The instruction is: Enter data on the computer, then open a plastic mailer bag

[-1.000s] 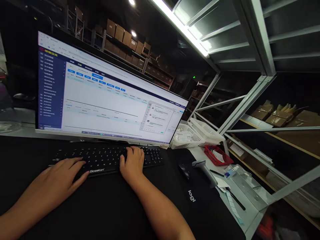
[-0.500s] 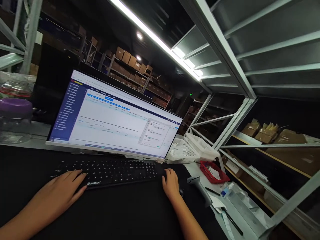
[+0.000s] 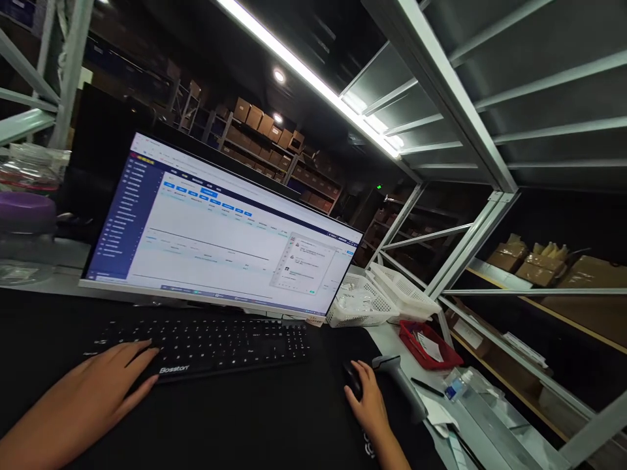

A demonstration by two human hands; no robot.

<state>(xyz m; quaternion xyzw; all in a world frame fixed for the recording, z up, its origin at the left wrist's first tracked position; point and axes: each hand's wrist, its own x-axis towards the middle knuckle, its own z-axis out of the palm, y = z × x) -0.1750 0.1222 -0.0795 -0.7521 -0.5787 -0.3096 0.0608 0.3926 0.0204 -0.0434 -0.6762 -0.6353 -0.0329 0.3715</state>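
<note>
My left hand (image 3: 93, 395) lies over the left end of a black keyboard (image 3: 215, 346), its fingers stretched out and resting on or just above the keys. On the dark desk mat, my right hand (image 3: 371, 401) is curled around a black computer mouse (image 3: 351, 378), which shows partly beside the thumb and fingers. Behind the keyboard stands a monitor (image 3: 210, 228), lit with a table page and a small chat window. Just right of the mouse lies a grey handheld barcode scanner (image 3: 404, 388).
White perforated baskets (image 3: 360, 307) and a red basket (image 3: 428, 349) stand right of the monitor. A small clear bottle (image 3: 458, 385) and papers lie nearer. A clear jar with a purple lid (image 3: 24, 209) is at left. Metal shelving (image 3: 470, 254) rises on the right.
My right hand has moved right, from beside the keyboard's end onto the mouse. My left hand stays at the keyboard's left end. The view has shifted slightly.
</note>
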